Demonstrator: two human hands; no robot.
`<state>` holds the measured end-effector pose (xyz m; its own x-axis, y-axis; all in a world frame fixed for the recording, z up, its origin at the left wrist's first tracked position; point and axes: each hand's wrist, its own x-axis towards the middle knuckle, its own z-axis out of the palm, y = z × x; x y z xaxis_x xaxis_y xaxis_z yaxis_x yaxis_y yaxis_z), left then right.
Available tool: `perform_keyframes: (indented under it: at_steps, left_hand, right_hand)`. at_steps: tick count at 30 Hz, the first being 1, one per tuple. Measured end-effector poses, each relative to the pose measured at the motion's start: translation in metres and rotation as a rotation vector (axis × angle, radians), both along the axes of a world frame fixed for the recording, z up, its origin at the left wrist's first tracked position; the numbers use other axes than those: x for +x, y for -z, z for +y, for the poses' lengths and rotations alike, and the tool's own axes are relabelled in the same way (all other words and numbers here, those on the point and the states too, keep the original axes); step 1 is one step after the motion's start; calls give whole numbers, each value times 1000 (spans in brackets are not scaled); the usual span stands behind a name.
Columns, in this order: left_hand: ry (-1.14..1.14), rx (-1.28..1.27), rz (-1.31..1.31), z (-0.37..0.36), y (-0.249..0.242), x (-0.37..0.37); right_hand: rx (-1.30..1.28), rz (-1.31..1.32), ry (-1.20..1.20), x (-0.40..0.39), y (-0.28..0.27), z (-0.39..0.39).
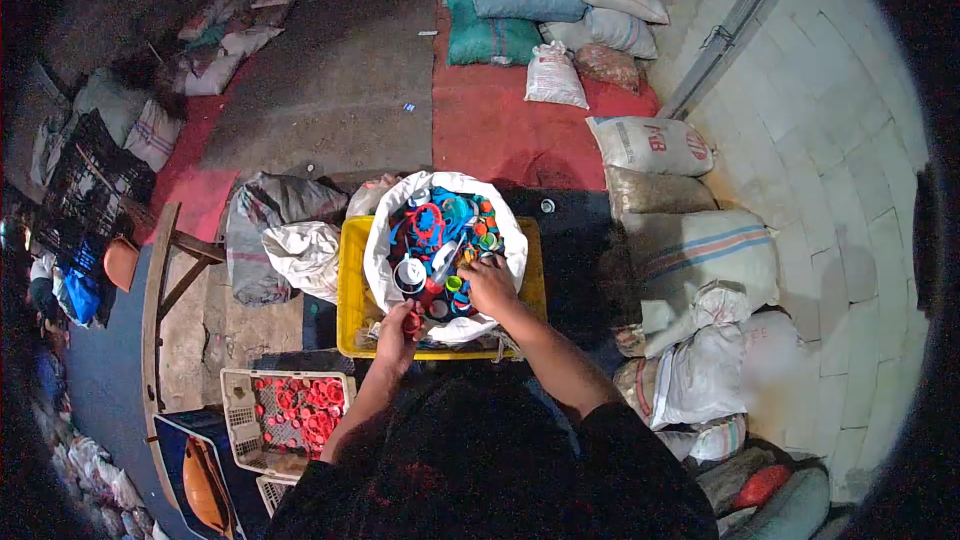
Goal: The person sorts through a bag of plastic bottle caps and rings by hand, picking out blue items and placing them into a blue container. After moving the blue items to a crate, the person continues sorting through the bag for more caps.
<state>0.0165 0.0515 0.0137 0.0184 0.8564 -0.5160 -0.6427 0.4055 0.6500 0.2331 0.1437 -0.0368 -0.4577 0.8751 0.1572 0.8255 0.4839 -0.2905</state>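
Note:
A white woven sack (pixel 378 258) with its rim rolled back stands in a yellow crate (pixel 352 320). Mixed plastic caps and lids (pixel 455 225) in blue, green, orange, white and red fill it. My left hand (pixel 398 338) is at the sack's near left rim, its fingers closed around a red cap (pixel 411 322). Inside the sack, on the right, my right hand (pixel 488 287) reaches into the caps with curled fingers; what they pinch is hidden. Near my left hand lies a round white lid (pixel 409 275).
A beige basket (pixel 238 418) of red caps (pixel 300 408) stands at lower left, beside a wooden frame (pixel 152 320). Crumpled sacks (pixel 305 258) lie left of the yellow crate. Filled sacks (pixel 700 250) line the right wall, and more sacks (pixel 520 0) are piled at the back.

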Motion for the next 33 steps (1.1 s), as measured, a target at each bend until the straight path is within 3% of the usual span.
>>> perform_keyframes:
  at_steps: [3,9,12,15,22,28,33]
  left_hand:
    - [99,68,-18,-1,14,-8]
    - [64,24,-11,-5,9,-7]
    - [42,7,-15,-5,9,-7]
    - [52,-11,-47,-4,22,-10]
    - [86,-15,-2,-7,13,-14]
    - [84,-32,-45,-11,6,-16]
    - [83,-36,-77,-13,5,-14]
  right_hand:
    - [96,49,-11,-1,-2,-6]
    - [134,142,-127,-5,-14,-3]
    - [-111,336,-86,-13,-18,-4]
    - [-107,379,-18,-19,-4,0]
    - [-120,250,157,-9,-11,1]
    - [-277,1005,220,5,-26,-13]
    - [-762,1687,300,7,-60,-34]
